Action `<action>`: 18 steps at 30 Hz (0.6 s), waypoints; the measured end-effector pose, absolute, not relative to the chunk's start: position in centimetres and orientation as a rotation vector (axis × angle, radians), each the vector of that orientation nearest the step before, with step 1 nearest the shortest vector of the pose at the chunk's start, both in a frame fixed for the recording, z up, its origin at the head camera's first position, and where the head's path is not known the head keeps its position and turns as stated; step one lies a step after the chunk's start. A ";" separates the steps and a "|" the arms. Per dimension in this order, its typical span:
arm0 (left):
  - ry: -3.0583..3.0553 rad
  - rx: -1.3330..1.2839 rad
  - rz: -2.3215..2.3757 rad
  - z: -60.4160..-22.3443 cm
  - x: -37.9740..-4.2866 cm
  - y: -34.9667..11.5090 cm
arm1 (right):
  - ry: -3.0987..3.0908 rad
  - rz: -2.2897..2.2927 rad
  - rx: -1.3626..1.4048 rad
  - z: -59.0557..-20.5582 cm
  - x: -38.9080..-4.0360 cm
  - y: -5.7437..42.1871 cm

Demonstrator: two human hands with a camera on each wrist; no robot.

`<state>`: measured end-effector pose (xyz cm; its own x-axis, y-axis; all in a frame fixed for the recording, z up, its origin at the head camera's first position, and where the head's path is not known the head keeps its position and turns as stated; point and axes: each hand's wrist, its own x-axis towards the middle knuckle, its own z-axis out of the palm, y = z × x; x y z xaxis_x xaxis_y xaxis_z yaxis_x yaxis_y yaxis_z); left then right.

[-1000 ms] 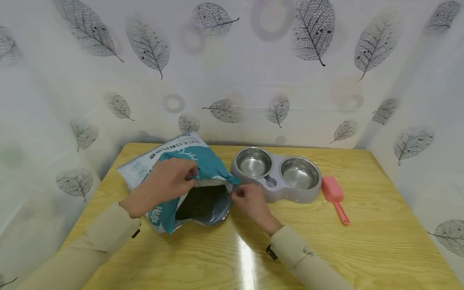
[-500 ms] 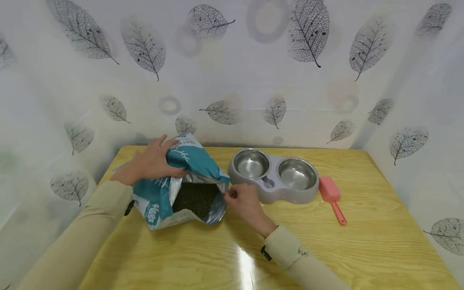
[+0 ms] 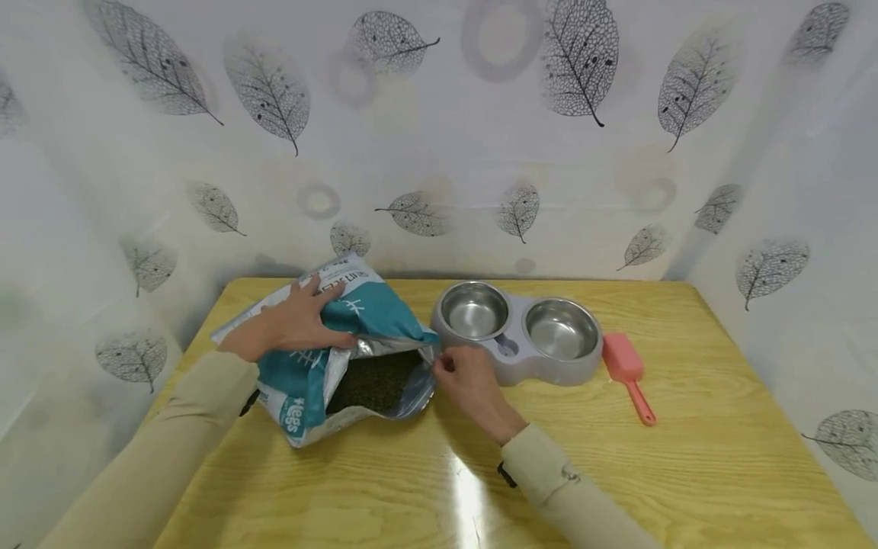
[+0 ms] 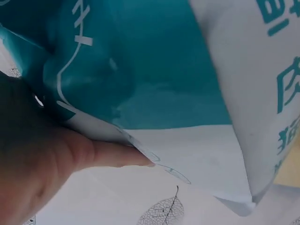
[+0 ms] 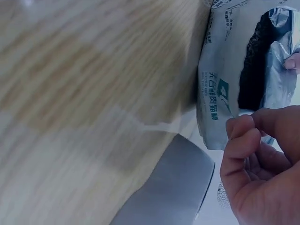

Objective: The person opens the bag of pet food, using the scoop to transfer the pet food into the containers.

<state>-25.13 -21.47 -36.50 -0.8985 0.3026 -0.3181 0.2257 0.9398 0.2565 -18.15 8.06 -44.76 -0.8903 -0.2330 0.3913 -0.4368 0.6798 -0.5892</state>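
A teal and white pet food bag lies on its side on the table, its silvery mouth facing me. Dark brown kibble shows inside. My left hand rests spread over the bag's upper side, with the thumb tip at the foil rim. One straight finger lies along the bag in the left wrist view. At the mouth's right corner, my right hand pinches the bag's edge between thumb and curled forefinger. The right wrist view shows the same pinch beside the printed panel.
Just right of the bag stands a grey double feeder with two steel bowls, a left one and a right one. Beside it lies a pink scoop, handle toward me. Leaf-patterned cloth rises behind the wooden table.
My left hand has gone from the bag's mouth edge to lying spread over its upper side. The mouth gapes wider than a second ago. My right hand keeps its pinch at the corner.
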 end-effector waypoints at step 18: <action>2.774 0.279 0.374 -37.5 -26.1 -22.9 | -2.848 0.719 0.293 -39.3 -15.0 22.5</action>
<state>-26.09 -22.90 -37.49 -0.9274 0.2333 -0.2925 0.1475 0.9464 0.2873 -15.01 22.49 -39.29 -0.9626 -0.1436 0.2295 -0.2354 0.8629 -0.4471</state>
